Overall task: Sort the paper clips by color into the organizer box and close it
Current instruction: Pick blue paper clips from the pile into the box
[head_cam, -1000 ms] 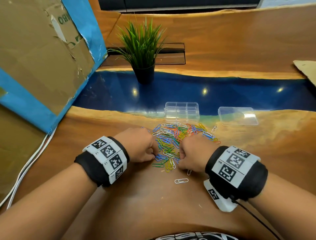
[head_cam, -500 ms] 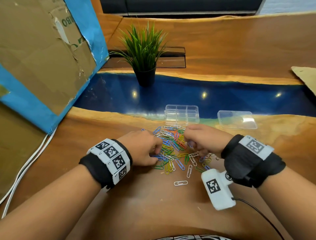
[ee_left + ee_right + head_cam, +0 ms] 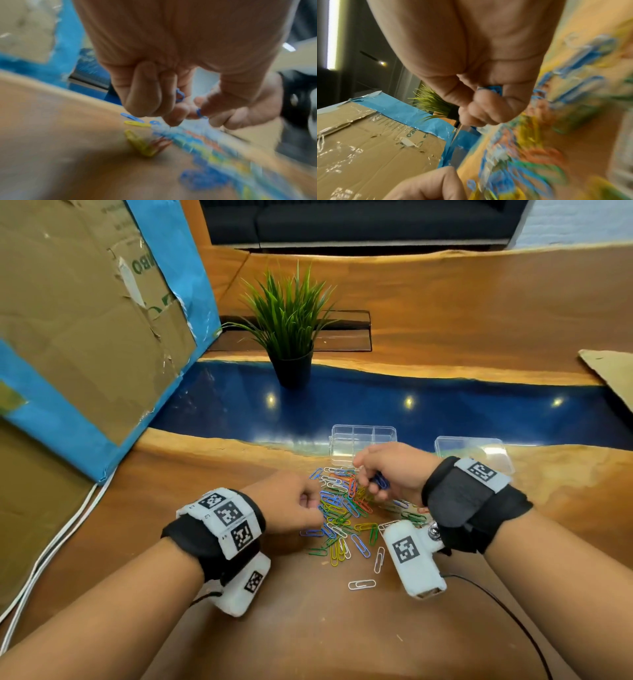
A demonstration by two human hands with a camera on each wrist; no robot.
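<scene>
clips (image 3: 346, 508): light, springy, prone to tangle; pinch at loop | right hand (image 3: 394, 470) pinching blue clips (image 3: 379, 481) | left hand (image 3: 291, 503) pinching blue clip (image 3: 179, 95)

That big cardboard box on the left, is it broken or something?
Yes. The large brown cardboard box with blue paper edging looks battered: its surface layer is torn and peeling in patches, with tape strips coming loose. It stands at the left side of the wooden table.

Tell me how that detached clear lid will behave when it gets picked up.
The clear lid is thin, see-through plastic, so it is probably light and a little flexible. It lies flat on the glossy table, so it may slide when nudged; lifting an edge probably helps.
</scene>
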